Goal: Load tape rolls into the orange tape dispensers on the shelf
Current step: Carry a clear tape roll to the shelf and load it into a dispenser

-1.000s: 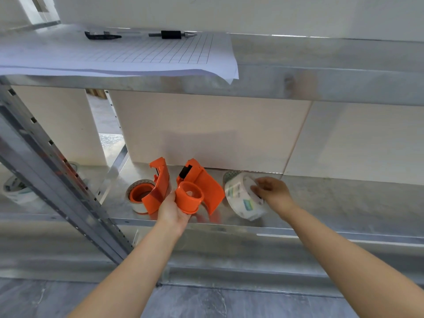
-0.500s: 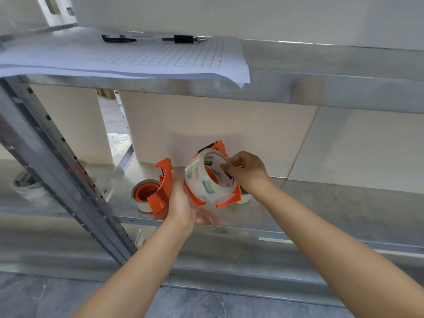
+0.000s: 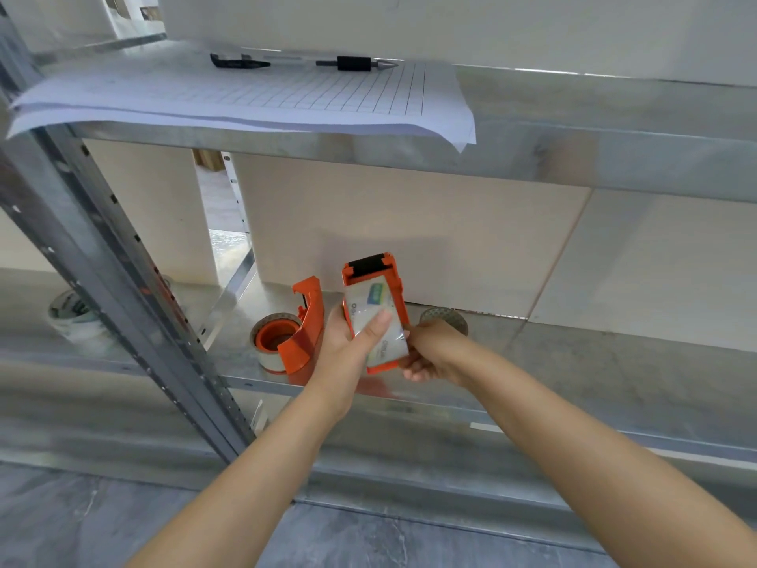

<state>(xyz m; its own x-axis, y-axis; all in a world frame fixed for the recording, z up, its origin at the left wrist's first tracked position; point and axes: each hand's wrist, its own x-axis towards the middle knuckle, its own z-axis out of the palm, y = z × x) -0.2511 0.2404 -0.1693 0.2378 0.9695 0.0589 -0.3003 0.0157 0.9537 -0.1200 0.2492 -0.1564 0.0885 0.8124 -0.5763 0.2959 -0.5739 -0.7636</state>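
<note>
One head-worn view looks forward and down, close over the metal shelf (image 3: 573,362).

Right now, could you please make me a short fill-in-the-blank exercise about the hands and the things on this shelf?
1. Both hands hold an ____ tape dispenser.
2. The left hand presses its thumb on the tape ____ inside it.
3. A second dispenser stands to the ____ of the held one.
4. The pen lies on the ____ paper.

Missing words: orange; roll; left; squared

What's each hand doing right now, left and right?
Left hand: closed on the orange dispenser, thumb on its tape roll.
Right hand: gripping the same dispenser's lower right side.
</note>
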